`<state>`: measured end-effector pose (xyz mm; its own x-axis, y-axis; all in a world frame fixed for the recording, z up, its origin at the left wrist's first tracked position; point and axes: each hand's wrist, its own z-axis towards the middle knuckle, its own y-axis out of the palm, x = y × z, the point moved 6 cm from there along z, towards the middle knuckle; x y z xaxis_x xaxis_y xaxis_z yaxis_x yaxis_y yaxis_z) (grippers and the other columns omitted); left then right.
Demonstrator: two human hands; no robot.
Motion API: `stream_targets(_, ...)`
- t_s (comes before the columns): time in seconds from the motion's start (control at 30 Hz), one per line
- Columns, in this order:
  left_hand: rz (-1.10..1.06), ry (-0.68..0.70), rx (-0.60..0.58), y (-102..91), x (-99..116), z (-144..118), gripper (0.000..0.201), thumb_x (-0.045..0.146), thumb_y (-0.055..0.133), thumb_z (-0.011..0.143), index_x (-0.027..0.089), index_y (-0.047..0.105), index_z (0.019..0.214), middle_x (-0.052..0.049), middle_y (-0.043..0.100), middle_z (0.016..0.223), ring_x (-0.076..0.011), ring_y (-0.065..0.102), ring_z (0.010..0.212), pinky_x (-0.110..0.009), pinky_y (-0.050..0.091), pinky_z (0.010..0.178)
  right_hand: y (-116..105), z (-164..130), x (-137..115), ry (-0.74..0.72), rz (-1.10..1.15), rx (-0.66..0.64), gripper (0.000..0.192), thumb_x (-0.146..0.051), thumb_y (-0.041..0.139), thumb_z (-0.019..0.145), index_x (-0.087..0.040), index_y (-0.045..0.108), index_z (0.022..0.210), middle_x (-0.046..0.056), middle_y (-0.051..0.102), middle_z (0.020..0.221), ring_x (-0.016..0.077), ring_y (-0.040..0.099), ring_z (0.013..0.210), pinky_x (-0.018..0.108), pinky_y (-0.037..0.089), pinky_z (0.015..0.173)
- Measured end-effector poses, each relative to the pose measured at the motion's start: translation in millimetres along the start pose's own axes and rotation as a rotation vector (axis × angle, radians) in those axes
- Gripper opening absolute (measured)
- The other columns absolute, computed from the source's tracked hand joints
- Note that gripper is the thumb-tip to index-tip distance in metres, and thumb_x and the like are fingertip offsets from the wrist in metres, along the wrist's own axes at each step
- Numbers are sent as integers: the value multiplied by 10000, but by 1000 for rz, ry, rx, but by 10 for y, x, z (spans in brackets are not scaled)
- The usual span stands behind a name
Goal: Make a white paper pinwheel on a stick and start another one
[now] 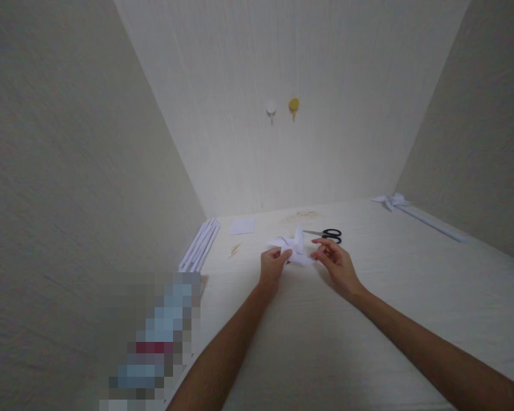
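A: You're at a pale tabletop point(368, 319) boxed in by cream walls, with two small hooks point(282, 108) on the back wall. What's in your hands?

B: A folded white paper pinwheel point(294, 248), lying on the table just this side of the black-handled scissors point(329, 234).

A: How does it handle?

B: My guess is light and flimsy, and easy to crease. Pinch it by a folded blade edge, gently, and don't press the middle flat.

A: And your hands?

B: Your left hand point(273, 267) pinches the pinwheel's near-left edge. Your right hand point(336, 262) is at its right side, fingers curled, fingertips touching or just beside the paper; I can't tell if it grips.

A: Anything else?

B: Left of the pinwheel lie rolled paper sticks point(199, 245) along the wall, and beyond it a small paper square point(242, 226). Far right, well apart, lies a finished pinwheel on its stick point(411, 210).
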<state>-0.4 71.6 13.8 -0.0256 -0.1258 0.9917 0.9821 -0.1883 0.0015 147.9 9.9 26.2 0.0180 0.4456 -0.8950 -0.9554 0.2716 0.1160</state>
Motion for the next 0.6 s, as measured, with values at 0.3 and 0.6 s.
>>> stream_targets(0.3,50,12,-12,51,59,-48,271,292,575,566,148,410,406,63,341,416,-58,301,423,-204,227,435,37,-98,-88,-108,-287,18,165,-294,542,741,-190,621,842,51,683,800,195,627,744,336,472,726)
stream_targets(0.6,92,28,-49,96,65,-97,297,311,575,590,149,392,421,67,323,415,-57,287,429,-207,217,438,102,-186,-372,-441,-568,67,63,-214,562,736,-187,597,692,28,592,653,147,541,596,269,442,553)
